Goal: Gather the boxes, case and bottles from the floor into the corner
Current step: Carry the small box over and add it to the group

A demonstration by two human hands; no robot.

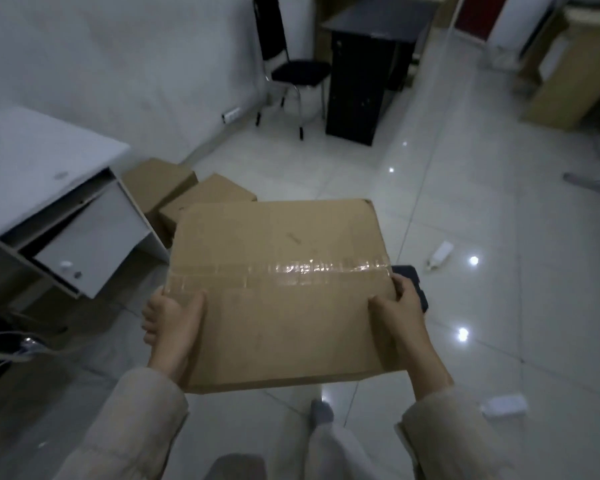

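Right now I hold the large cardboard box [278,289] off the floor in front of me, one hand on each side. My left hand [174,327] grips its left edge with the thumb lying on top and the fingers curled under, and my right hand [400,313] clasps the right edge the same way. The box lies flat, taped seam up, its long axis running left to right across my view. Just past its right edge a dark case [411,282] peeks out on the tiles. Farther right a white bottle [439,254] lies on its side, pointing down-left. Beyond the box's far left corner, two smaller boxes [201,195] sit side by side near the wall, beside the white desk [32,174].
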